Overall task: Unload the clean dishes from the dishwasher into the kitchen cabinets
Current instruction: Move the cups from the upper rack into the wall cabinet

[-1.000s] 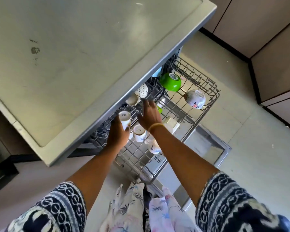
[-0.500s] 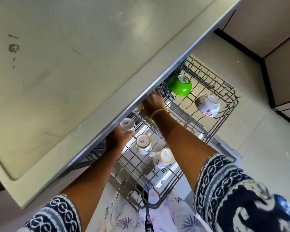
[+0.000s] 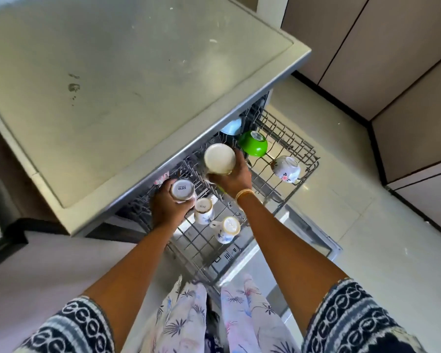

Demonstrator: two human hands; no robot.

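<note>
The dishwasher's upper wire rack (image 3: 301, 149) is pulled out from under the counter. My left hand (image 3: 167, 208) holds a small white cup (image 3: 182, 190) upside down, its base marked with lettering. My right hand (image 3: 233, 175) holds a cream cup (image 3: 220, 158) bottom up, lifted above the rack. Two more floral cups (image 3: 203, 210) (image 3: 228, 229) sit inverted in the rack near my wrists. Farther back rest a green bowl (image 3: 253, 143), a floral bowl (image 3: 285, 169) and a pale blue bowl (image 3: 231, 126) half under the counter.
A grey countertop (image 3: 127, 80) overhangs the rack's left side. The open dishwasher door (image 3: 311, 240) lies below the rack. Beige cabinet doors (image 3: 392, 59) line the right wall above a pale tiled floor (image 3: 367, 225).
My right hand has drawn back from under the counter edge with the cream cup in it. My left hand has lifted its cup slightly. The view has tilted back.
</note>
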